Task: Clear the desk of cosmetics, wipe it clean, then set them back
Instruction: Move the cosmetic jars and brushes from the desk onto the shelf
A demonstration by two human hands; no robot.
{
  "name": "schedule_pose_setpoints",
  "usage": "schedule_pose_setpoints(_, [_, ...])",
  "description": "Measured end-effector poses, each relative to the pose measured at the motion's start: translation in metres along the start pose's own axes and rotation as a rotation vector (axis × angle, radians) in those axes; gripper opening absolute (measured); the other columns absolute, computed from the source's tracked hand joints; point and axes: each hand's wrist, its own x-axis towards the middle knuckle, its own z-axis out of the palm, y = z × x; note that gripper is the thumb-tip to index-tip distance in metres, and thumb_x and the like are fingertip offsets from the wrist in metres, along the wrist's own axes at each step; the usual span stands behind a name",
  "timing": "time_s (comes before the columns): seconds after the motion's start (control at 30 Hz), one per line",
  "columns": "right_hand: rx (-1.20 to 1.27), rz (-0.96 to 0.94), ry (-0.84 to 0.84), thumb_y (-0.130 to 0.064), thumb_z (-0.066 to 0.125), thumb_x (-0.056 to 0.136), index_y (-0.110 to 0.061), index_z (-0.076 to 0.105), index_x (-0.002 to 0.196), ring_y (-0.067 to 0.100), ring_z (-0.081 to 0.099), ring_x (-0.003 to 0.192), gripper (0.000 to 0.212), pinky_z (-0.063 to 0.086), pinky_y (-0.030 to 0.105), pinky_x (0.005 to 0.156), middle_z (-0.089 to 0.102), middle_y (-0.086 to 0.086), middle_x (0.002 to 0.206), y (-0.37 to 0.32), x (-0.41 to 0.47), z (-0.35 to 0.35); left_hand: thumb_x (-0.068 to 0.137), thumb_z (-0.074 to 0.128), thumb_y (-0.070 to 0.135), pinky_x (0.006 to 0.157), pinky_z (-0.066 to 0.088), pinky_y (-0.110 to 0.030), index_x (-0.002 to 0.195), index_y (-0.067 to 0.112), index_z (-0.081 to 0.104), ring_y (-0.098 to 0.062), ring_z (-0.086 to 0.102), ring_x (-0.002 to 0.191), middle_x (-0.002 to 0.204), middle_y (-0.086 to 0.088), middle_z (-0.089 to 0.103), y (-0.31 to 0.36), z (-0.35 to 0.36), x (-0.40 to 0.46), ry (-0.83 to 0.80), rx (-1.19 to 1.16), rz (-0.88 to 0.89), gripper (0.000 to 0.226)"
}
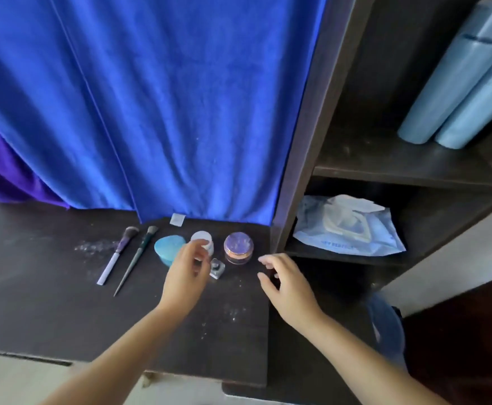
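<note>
Powder lies in a pale smear (93,247) on your dark wooden worktop (34,302), far to the left of the white-lidded round jar (201,240), which serves as landmark here. Nearer that jar on the same side lie a lilac-handled makeup brush (117,255) and a dark, thin-handled makeup brush (136,260), side by side, bristles toward the blue curtain (166,112). Just left of the jar sits a light blue rounded sponge case (167,248). Behind the jar, at the curtain's hem, lies a small pale square patch (177,220). Your left hand (187,271) reaches the jar, fingers curled loosely at its near edge; you cannot tell whether they grip it. In front of the jar and slightly right stands a small clear square box (217,268), just beside that hand. Right of the jar is a purple-lidded round jar with a copper band (238,248). Further right, your right hand (285,285) hovers open, fingers spread, holding nothing. Beyond it, on the dark shelf (384,168), lies a pale blue wet-wipe pack (352,229), and above it stand two light blue tall bottles (457,83).
</note>
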Motion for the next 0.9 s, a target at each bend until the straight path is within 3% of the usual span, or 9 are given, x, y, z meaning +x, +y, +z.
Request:
schedule_pose_setpoints(0.13, [-0.015, 0.132, -0.082, -0.035, 0.055, 0.084, -0.014, 0.056, 0.114, 0.016, 0.054, 0.104, 0.038, 0.047, 0.033, 0.09, 0.056, 0.001, 0.11, 0.005, 0.015, 0.056, 0.084, 0.053, -0.002, 0.083, 0.049, -0.037, 0.112, 0.008, 0.055, -0.023, 0.057, 0.09, 0.1, -0.002, 0.053, -0.054, -0.012, 0.013, -0.041, 0.1, -0.077, 0.03])
schedule_pose_setpoints(0.23, [-0.037, 0.19, -0.08, -0.024, 0.064, 0.083, -0.012, 0.052, 0.122, 0.02, 0.052, 0.113, 0.042, 0.042, 0.031, 0.096, 0.054, 0.004, 0.121, 0.001, 0.025, 0.091, 0.08, 0.061, 0.002, 0.084, 0.044, -0.04, 0.111, 0.003, 0.054, -0.031, 0.051, 0.099, 0.105, -0.01, 0.054, -0.077, -0.014, 0.018, -0.017, 0.229, -0.035, 0.031])
schedule_pose_setpoints(0.33, [-0.052, 0.243, -0.049, -0.024, 0.068, 0.081, -0.009, 0.048, 0.126, 0.024, 0.049, 0.118, 0.052, 0.039, 0.033, 0.099, 0.053, 0.006, 0.128, -0.006, 0.034, 0.121, 0.07, 0.075, 0.007, 0.093, 0.029, -0.036, 0.116, 0.0, 0.05, -0.033, 0.041, 0.104, 0.111, -0.023, 0.052, -0.095, -0.021, 0.029, 0.129, 0.336, 0.036, 0.053])
schedule_pose_setpoints(0.4, [-0.128, 0.243, -0.012, -0.024, 0.071, 0.078, -0.007, 0.051, 0.123, 0.029, 0.052, 0.114, 0.052, 0.041, 0.038, 0.096, 0.057, 0.01, 0.122, -0.005, 0.038, 0.135, 0.066, 0.08, 0.014, 0.097, 0.024, -0.033, 0.125, 0.001, 0.046, -0.028, 0.034, 0.108, 0.118, -0.025, 0.048, -0.108, -0.025, 0.039, 0.117, 0.339, 0.061, 0.069])
schedule_pose_setpoints(0.57, [-0.239, 0.278, 0.041, -0.025, 0.068, 0.078, -0.013, 0.058, 0.108, 0.03, 0.053, 0.1, 0.034, 0.045, 0.04, 0.087, 0.061, 0.006, 0.104, -0.001, 0.044, 0.147, 0.071, 0.076, 0.018, 0.098, 0.02, -0.015, 0.136, 0.013, 0.034, -0.02, 0.033, 0.125, 0.132, -0.009, 0.04, -0.126, -0.024, 0.053, -0.097, 0.129, -0.025, 0.077])
schedule_pose_setpoints(0.77, [-0.17, 0.271, 0.087, -0.027, 0.066, 0.082, -0.014, 0.058, 0.108, 0.024, 0.05, 0.1, 0.03, 0.043, 0.033, 0.085, 0.06, 0.004, 0.106, -0.014, 0.037, 0.132, 0.071, 0.076, 0.022, 0.093, 0.032, -0.02, 0.131, 0.02, 0.037, -0.014, 0.04, 0.124, 0.132, 0.004, 0.044, -0.122, -0.032, 0.051, -0.112, 0.09, -0.037, 0.072])
schedule_pose_setpoints(0.9, [-0.162, 0.224, 0.18, -0.028, 0.068, 0.081, -0.011, 0.057, 0.111, 0.023, 0.052, 0.097, 0.036, 0.048, 0.036, 0.082, 0.059, 0.005, 0.105, -0.03, 0.027, 0.097, 0.068, 0.078, 0.022, 0.094, 0.037, -0.024, 0.13, 0.025, 0.036, -0.011, 0.043, 0.121, 0.125, 0.014, 0.043, -0.089, -0.043, 0.038, -0.158, 0.009, 0.042, 0.074])
